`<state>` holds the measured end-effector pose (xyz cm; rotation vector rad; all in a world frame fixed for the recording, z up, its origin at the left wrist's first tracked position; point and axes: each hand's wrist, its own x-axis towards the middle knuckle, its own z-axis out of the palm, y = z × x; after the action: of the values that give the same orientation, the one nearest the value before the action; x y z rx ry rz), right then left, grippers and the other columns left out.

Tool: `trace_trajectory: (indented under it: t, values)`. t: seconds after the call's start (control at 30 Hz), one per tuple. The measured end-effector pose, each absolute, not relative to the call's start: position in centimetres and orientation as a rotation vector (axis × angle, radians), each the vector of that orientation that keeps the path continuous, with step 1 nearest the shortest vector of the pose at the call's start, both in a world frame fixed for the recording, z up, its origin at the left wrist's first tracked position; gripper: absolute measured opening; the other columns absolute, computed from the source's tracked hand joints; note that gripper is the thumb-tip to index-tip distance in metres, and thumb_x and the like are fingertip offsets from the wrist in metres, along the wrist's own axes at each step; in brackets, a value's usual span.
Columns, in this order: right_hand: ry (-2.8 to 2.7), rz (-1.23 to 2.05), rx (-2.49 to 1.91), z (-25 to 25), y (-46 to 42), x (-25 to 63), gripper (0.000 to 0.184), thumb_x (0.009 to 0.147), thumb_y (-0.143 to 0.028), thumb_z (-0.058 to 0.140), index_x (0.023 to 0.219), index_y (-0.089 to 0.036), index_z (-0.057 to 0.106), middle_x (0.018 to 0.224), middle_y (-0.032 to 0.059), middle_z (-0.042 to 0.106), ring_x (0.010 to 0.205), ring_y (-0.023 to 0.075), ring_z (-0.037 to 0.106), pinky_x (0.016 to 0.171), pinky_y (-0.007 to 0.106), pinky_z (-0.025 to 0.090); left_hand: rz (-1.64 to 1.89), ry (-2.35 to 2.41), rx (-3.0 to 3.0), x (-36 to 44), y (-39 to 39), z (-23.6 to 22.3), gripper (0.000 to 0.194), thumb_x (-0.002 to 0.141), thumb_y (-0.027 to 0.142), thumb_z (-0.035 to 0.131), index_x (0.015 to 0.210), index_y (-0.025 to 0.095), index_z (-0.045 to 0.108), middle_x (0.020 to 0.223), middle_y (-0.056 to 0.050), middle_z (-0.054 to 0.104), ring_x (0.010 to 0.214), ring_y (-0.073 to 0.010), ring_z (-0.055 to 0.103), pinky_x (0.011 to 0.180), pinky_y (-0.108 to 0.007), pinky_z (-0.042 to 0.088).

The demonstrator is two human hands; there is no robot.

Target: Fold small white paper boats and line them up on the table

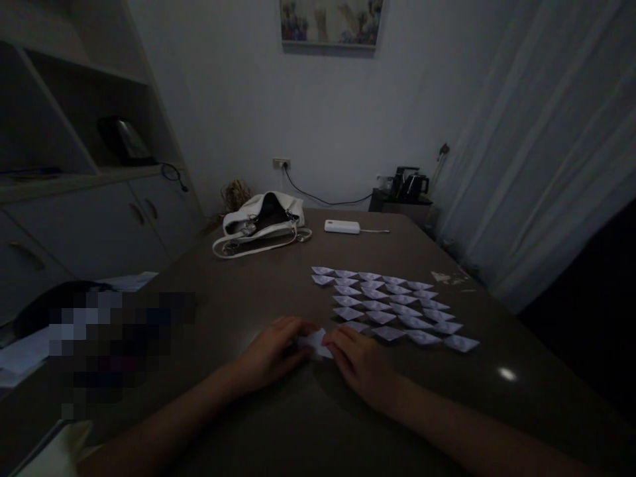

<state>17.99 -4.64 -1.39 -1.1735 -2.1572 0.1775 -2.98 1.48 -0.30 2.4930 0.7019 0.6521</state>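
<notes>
A small piece of folded white paper (314,342) lies on the dark table (248,291), pinched between both hands. My left hand (272,351) grips its left side with curled fingers. My right hand (358,363) presses and holds its right side. Just beyond my right hand, several folded paper boats (392,306) lie in neat rows on the table.
A white handbag (262,222) lies open at the far side, with a white power bank (342,226) and its cable to the right. A kettle (408,184) stands on a side stand by the curtain. Cabinets and shelves run along the left. Papers lie at the left edge.
</notes>
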Motion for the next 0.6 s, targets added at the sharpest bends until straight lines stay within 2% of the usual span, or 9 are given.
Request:
trace_trajectory:
  t: [0.13, 0.27, 0.47, 0.6]
  values:
    - [-2.148, 0.226, -1.109, -1.1, -4.5, 18.1, 0.021, 0.091, -0.009, 0.041, 0.099, -0.018, 0.057, 0.093, 0.0054, 0.059, 0.082, 0.0156, 0.058, 0.073, 0.027, 0.046, 0.725, 0.674, 2.535, -3.0, 1.4, -0.1, 0.033, 0.085, 0.016, 0.054, 0.116, 0.023, 0.049, 0.109, -0.006, 0.061, 0.098, -0.0189, 0.057, 0.084, -0.032, 0.045]
    - [-2.125, 0.193, -1.091, -1.2, -4.5, 18.0, 0.014, 0.089, -0.016, 0.049, 0.099, -0.018, 0.058, 0.093, 0.0056, 0.059, 0.085, 0.0169, 0.058, 0.074, 0.028, 0.046, 0.687, 0.621, 2.570, -2.9, 1.4, 0.4, 0.016, 0.088, 0.020, 0.050, 0.102, 0.021, 0.058, 0.099, -0.005, 0.065, 0.093, -0.0188, 0.059, 0.082, -0.031, 0.045]
    - [-2.167, 0.144, -1.061, -1.7, -4.6, 18.2, 0.017, 0.087, -0.018, 0.055, 0.103, -0.017, 0.057, 0.098, 0.0076, 0.060, 0.088, 0.0180, 0.059, 0.076, 0.030, 0.047, 0.709, 0.615, 2.454, -2.2, 1.7, 0.3, 0.017, 0.081, 0.020, 0.059, 0.098, 0.018, 0.059, 0.096, -0.004, 0.065, 0.090, -0.0187, 0.061, 0.079, -0.028, 0.046]
    - [-2.020, 0.224, -1.063, -1.4, -4.0, 18.2, 0.014, 0.085, -0.015, 0.055, 0.098, -0.018, 0.057, 0.095, 0.0053, 0.062, 0.086, 0.0161, 0.060, 0.074, 0.028, 0.047, 0.723, 0.576, 2.328, -1.5, 2.3, 1.3, 0.021, 0.079, 0.029, 0.063, 0.097, 0.018, 0.060, 0.096, -0.003, 0.067, 0.089, -0.0194, 0.061, 0.080, -0.029, 0.047]
